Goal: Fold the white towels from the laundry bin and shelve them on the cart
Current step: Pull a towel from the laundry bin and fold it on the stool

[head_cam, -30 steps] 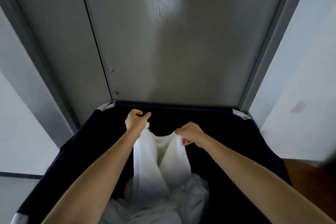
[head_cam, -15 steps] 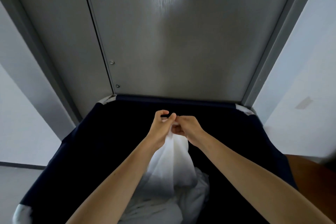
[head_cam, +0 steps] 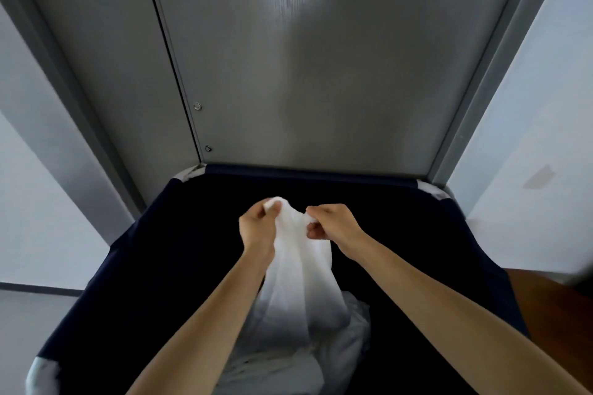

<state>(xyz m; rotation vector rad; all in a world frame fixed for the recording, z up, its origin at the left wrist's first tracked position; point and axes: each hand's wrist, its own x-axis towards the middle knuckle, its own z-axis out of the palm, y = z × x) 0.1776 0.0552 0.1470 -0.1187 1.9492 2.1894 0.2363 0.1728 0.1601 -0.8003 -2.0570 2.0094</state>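
A white towel (head_cam: pixel 301 269) hangs lengthwise above the dark navy laundry bin (head_cam: pixel 154 250). My left hand (head_cam: pixel 258 228) grips its top edge on the left. My right hand (head_cam: pixel 332 226) pinches the same edge a short way to the right. The cloth bunches between the two hands and drops down into the bin. More white towels (head_cam: pixel 321 349) lie crumpled at the bottom of the bin, under the hanging one. The cart is not in view.
A grey door (head_cam: pixel 305 74) in a grey frame stands directly behind the bin. White walls (head_cam: pixel 539 138) flank it on both sides. A brown wooden surface (head_cam: pixel 555 308) shows at the right edge, beside the bin.
My hands came together at the towel's top edge, then drew slightly apart again. The towel now hangs narrower and bunched than one second ago.
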